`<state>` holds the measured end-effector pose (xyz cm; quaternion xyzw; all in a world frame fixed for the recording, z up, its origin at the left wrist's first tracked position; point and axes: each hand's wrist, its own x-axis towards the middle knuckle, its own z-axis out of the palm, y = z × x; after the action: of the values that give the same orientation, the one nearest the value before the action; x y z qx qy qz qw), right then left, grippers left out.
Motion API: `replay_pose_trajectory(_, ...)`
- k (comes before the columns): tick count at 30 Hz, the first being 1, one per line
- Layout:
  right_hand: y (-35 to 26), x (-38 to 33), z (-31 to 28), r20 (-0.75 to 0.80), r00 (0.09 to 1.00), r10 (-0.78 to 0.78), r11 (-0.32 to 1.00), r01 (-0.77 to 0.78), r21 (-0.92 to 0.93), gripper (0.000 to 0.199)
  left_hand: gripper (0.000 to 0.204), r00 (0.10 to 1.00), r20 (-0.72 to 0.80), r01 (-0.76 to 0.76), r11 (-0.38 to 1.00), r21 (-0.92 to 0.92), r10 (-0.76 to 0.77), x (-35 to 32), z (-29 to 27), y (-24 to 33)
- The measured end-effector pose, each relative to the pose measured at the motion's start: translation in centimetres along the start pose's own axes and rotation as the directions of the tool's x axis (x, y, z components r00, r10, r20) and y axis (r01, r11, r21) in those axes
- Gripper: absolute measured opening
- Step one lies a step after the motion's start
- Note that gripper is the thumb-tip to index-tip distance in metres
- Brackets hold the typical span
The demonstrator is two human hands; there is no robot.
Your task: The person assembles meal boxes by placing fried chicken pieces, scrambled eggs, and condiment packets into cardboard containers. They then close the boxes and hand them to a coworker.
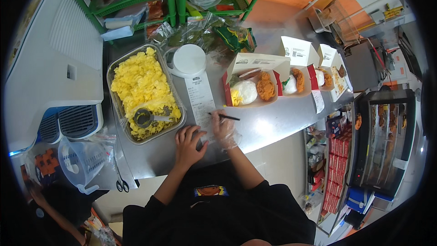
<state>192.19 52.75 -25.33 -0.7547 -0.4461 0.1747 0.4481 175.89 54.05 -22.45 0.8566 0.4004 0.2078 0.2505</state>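
Pen held over paper slip; slip pinned flat on the counter.

One black pen [224, 117] was gripped closed in the gloved right hand [225, 130], its long axis lying nearly level, tip pointed left toward the slip, tail out to the right. One long white paper slip [201, 101] lay on the steel counter [268, 123], running away from the grip toward a round white lid [189, 60]; its near end was pressed down by the bare left hand [188, 141], fingers spread flat and holding nothing. Both hands were touching or just beside the slip, the right nearer the writing spot. Left of the grip, one tray of yellow scrambled egg [144, 92] with one scoop [144, 117] was noted. Beyond and right, three open meal boxes [255, 86] were counted. One pair of scissors [121, 183] lay near left.
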Motion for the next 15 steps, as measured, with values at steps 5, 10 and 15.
replay_pose_trajectory(5, -1.2, -0.2, -1.0, -0.074, 0.971, 0.228, 0.947, -0.204, 0.247, 0.03, 0.037, 1.0, -0.014, 0.003, 1.0, -0.011, -0.003, -0.2, 0.3, -0.2)
replay_pose_trajectory(10, -1.1, -1.4, -1.2, -0.029, 0.981, 0.193, 0.973, -0.187, 0.131, 0.028, 0.042, 1.0, -0.027, 0.011, 0.999, -0.045, -0.012, -0.1, 0.3, -0.3)
replay_pose_trajectory(15, -1.9, -1.7, -0.6, 0.047, 0.999, 0.013, 1.0, -0.012, -0.014, 0.022, 0.044, 1.0, -0.03, 0.0, 1.0, -0.029, -0.001, -0.1, 0.3, -0.3)
